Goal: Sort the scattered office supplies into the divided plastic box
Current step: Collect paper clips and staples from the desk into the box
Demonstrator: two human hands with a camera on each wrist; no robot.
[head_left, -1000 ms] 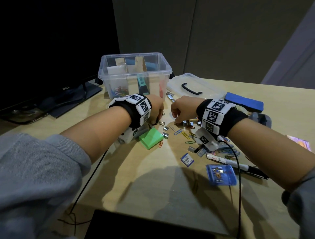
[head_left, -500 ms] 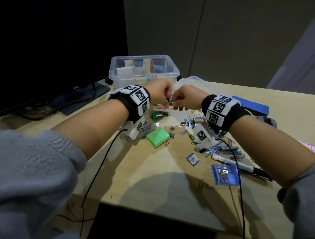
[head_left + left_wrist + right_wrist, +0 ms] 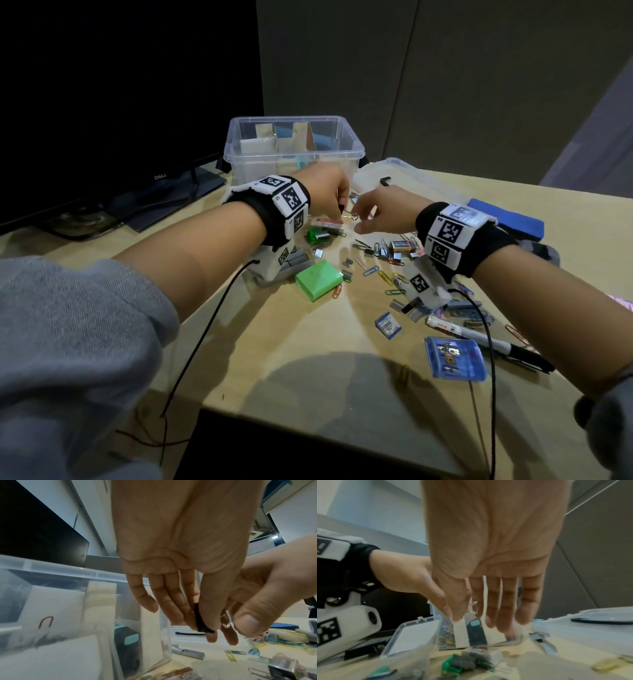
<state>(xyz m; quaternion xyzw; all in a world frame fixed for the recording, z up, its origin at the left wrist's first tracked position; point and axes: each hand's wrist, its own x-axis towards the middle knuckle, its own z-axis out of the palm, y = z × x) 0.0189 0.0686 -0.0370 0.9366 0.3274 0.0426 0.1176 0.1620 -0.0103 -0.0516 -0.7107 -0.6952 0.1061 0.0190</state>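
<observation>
The left hand [image 3: 180,574] pinches a small black binder clip [image 3: 200,619] just before the clear divided box [image 3: 291,150], above the tabletop [image 3: 308,342]. The right hand [image 3: 380,209] pinches its wire handle. The clip could slip or spring free during the handover and fall among the paper clips [image 3: 383,274].

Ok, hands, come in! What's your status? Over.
Left hand pinches black clip. Right hand at its wire loop, grip unclear. Box open just behind hands, nothing between.
</observation>
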